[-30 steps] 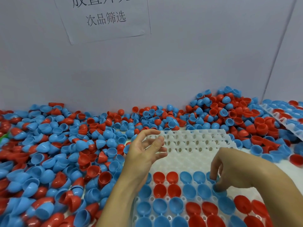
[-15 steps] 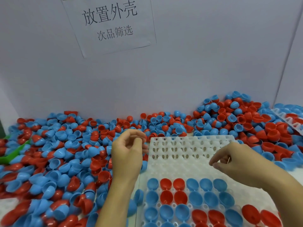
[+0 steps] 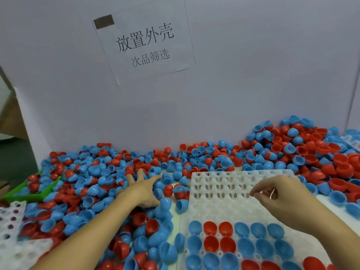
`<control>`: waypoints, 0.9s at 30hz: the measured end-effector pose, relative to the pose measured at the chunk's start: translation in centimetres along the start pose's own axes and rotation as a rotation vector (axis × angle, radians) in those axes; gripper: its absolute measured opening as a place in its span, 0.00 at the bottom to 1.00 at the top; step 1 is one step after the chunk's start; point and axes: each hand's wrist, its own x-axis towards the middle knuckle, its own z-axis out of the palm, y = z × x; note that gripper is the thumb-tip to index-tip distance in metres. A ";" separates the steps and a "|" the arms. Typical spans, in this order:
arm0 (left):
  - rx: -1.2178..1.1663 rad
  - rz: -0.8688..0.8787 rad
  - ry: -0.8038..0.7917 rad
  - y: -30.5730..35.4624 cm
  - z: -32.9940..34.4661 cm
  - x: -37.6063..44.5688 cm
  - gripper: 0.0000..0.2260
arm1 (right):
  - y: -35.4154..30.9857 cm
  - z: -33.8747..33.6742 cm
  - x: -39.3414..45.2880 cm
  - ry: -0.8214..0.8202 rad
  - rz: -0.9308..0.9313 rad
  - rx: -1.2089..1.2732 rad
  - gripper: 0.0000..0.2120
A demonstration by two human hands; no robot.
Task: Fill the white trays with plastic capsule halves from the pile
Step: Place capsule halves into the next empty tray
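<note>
A white tray with round sockets lies in front of me at the right. Its near rows hold blue and red capsule halves, open side up; its far rows are bare. A big pile of loose blue and red capsule halves covers the table on the left and along the back wall. My left hand reaches into that pile with fingers spread, touching the halves. My right hand hovers above the tray's right part, fingers loosely curled, with nothing visible in it.
A second white tray lies at the near left, partly buried. A green bin edge shows at the left. Another tray sits at the far right. A white wall with a paper sign closes the back.
My left hand moved left and forward from the tray's edge into the pile and spread its fingers. My right hand lifted from the filled row. The camera tilted upward.
</note>
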 end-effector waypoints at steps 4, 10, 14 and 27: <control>-0.010 -0.046 0.175 1.3 0.3 1.0 0.37 | -0.1 0.2 0.1 -0.002 -0.005 0.008 0.13; -0.071 -0.072 0.182 0.7 0.9 2.3 0.36 | 0.0 0.2 0.1 0.001 -0.005 0.012 0.11; -0.070 -0.041 0.280 0.6 1.4 2.3 0.33 | 0.0 0.3 0.1 -0.018 -0.006 -0.002 0.11; -1.045 -0.057 0.467 -1.6 -1.7 2.1 0.09 | 0.0 0.4 0.2 -0.034 0.004 0.014 0.12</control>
